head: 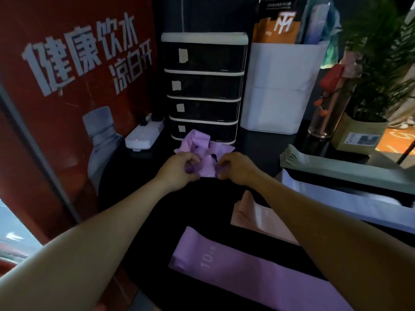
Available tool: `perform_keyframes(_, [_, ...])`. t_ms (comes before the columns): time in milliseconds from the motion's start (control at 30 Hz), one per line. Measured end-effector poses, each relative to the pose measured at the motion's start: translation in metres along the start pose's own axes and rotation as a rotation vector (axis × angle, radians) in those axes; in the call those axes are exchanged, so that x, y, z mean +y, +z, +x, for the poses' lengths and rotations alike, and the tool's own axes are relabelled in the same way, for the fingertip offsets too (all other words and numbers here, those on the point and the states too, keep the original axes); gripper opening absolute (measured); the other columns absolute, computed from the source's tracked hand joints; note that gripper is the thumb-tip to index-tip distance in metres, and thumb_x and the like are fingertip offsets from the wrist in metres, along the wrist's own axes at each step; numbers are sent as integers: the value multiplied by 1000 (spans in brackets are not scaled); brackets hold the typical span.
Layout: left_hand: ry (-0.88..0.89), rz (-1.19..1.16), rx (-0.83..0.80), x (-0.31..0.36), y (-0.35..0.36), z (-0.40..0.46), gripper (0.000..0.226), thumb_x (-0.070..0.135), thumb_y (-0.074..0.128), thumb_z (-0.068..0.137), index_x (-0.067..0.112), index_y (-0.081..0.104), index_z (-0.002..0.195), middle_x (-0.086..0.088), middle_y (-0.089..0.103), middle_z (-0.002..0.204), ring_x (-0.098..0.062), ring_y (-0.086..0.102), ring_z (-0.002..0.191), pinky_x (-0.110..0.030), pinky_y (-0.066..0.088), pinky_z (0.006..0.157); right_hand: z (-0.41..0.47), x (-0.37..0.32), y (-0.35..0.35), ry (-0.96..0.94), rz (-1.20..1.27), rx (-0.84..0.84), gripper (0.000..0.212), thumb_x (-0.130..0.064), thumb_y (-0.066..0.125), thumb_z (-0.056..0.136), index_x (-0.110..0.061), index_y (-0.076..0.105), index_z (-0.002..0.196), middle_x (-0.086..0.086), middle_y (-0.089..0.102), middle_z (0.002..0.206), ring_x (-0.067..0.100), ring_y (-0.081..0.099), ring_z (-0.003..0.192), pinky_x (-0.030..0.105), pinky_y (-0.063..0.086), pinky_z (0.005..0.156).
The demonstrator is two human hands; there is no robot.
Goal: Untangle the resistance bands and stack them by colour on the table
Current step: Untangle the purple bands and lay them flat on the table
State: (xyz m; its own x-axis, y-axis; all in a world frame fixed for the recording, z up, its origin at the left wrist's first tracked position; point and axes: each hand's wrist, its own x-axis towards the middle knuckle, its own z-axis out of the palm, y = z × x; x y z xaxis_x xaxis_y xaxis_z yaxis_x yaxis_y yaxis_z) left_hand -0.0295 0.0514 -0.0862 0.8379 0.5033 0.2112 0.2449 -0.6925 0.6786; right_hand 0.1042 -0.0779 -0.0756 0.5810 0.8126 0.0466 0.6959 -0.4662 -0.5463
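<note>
Both hands are curled tight on the tangled purple bands [203,151] mid-frame, left hand [179,170] pinching one side and right hand [235,168] the other, right in front of the little black drawer unit [203,86]. Lower down on the dark surface [202,205], a flat purple band [253,268] lies beside a pink band [253,217].

Both arms reach fwd to the far middle, forearms bare, converging. Left hand [179,170] back up, fingers curled under, thumb to the right, pinching the band [207,163]. Right hand [235,168] just beside it, knuckles up, fingers curled, pinching the same band's right edge. Hands close but apart, wrists roughly level.
</note>
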Motion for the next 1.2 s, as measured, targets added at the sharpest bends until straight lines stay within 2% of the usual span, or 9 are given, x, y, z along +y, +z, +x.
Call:
perform_keyframes(167, [-45, -39, -15, -6, 2, -1, 33, 9, 77, 73, 9, 65, 103, 3, 62, 103, -14, 58, 97, -22, 43, 92, 2, 6, 2, -89, -73, 60, 14, -19, 62, 86, -12, 72, 94, 8, 68, 99, 25, 61, 93, 30, 48, 82])
perform_keyframes(333, [11, 44, 55, 2, -5, -4, 14, 19, 72, 80, 30, 64, 80, 8, 64, 85, -15, 62, 86, -29, 48, 83, -7, -11, -19, -107, 18, 176, 13, -14, 58, 84, -18, 65, 74, 5, 62, 82, 26, 61, 85, 32, 49, 78])
perform_keyframes(433, [48, 29, 130, 16, -19, -2, 26, 13, 64, 86, 33, 59, 71, 12, 60, 76, -14, 59, 77, -26, 43, 73, -14, -29, -43, -164, 70, 216, 14, -9, 54, 84, -14, 67, 86, 0, 59, 76, 17, 56, 73, 23, 43, 64])
perform_keyframes(633, [149, -186, 244, 64, -69, 4, 7, 9, 58, 91, 8, 65, 90, 6, 61, 76, 0, 55, 70, -6, 41, 66, -35, -61, -93, -239, 286, 221, 13, -4, 46, 93, -10, 57, 89, 0, 53, 69, 10, 47, 63, 13, 40, 58])
perform_keyframes(733, [135, -294, 263, 87, -91, 4, 7, 11, 58, 91, 10, 64, 88, 5, 61, 78, -3, 54, 71, -13, 44, 71, -43, -75, -111, -255, 451, 201, 18, -4, 45, 95, -11, 53, 80, 10, 55, 79, 20, 52, 76, 33, 50, 78])
perform_keyframes(800, [124, -358, 229, 99, -102, 2, 12, 13, 58, 91, 16, 63, 81, 0, 61, 81, -10, 53, 75, -22, 44, 74, -49, -85, -122, -237, 524, 203, 26, -4, 44, 96, -16, 51, 74, 9, 54, 78, 22, 52, 78, 39, 51, 80])
perform_keyframes(1000, [181, -364, 303, 128, -124, -6, 13, 14, 53, 94, 14, 62, 85, 5, 59, 78, -3, 51, 72, -3, 42, 62, -61, -102, -146, -221, 521, 238, 25, -9, 43, 97, -16, 56, 76, 1, 52, 71, 13, 45, 64, 24, 39, 62])
perform_keyframes(1100, [198, -365, 335, 139, -132, -6, 14, 15, 51, 95, 13, 62, 87, 1, 62, 82, -7, 54, 75, -13, 44, 68, -74, -106, -153, -289, 535, 135, 8, -10, 56, 91, -7, 63, 92, -3, 60, 76, 3, 55, 63, 13, 44, 57])
perform_keyframes(1200, [198, -346, 359, 145, -140, -9, 14, 16, 52, 95, 13, 63, 86, 2, 62, 82, -7, 54, 75, -14, 45, 68, -83, -107, -159, -331, 465, -19, 14, -3, 68, 80, -12, 65, 90, -6, 65, 77, -2, 61, 65, 11, 49, 62])
